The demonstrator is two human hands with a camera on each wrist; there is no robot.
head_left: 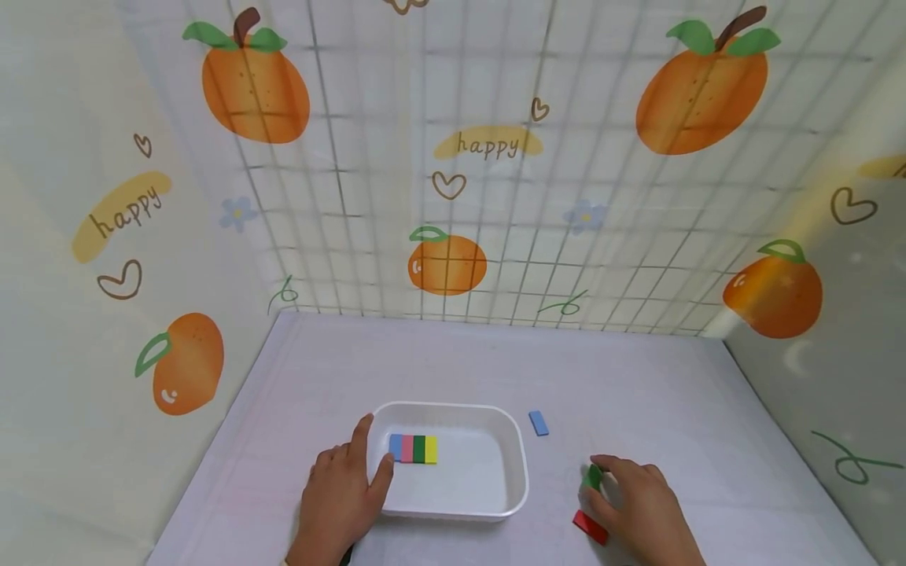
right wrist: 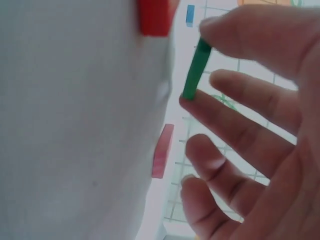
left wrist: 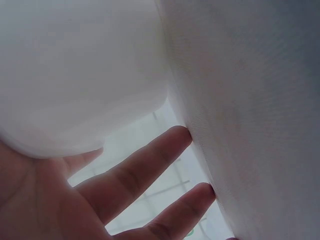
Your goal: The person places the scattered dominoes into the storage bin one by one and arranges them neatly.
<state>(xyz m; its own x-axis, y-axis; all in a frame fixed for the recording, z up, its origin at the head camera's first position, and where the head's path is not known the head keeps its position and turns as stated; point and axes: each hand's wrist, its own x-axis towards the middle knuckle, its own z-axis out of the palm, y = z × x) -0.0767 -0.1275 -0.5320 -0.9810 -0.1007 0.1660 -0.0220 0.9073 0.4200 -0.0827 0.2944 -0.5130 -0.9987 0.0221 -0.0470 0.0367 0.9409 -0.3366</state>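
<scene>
My left hand (head_left: pixel 336 495) is at the left side of a white plastic tray (head_left: pixel 515 472), thumb over the rim and index finger along the outside, holding its wall. In the left wrist view other fingertips (left wrist: pixel 182 135) touch the tabletop beside the tray (left wrist: pixel 75 75). My right hand (head_left: pixel 640 503) pinches a green block (right wrist: pixel 197 70) between thumb and a fingertip, just off the table in the right wrist view. A red block (head_left: pixel 591 527) lies close to that hand. In the tray, a blue, a pink, a green and a yellow block (head_left: pixel 431 450) stand side by side.
A blue block (head_left: pixel 539 423) lies on the table right of the tray. A pink block (right wrist: pixel 163 151) shows on the table in the right wrist view; the hand hides it from the head view. Behind the white tabletop (head_left: pixel 425 354) hangs a printed curtain (head_left: pixel 368 259) over a grid.
</scene>
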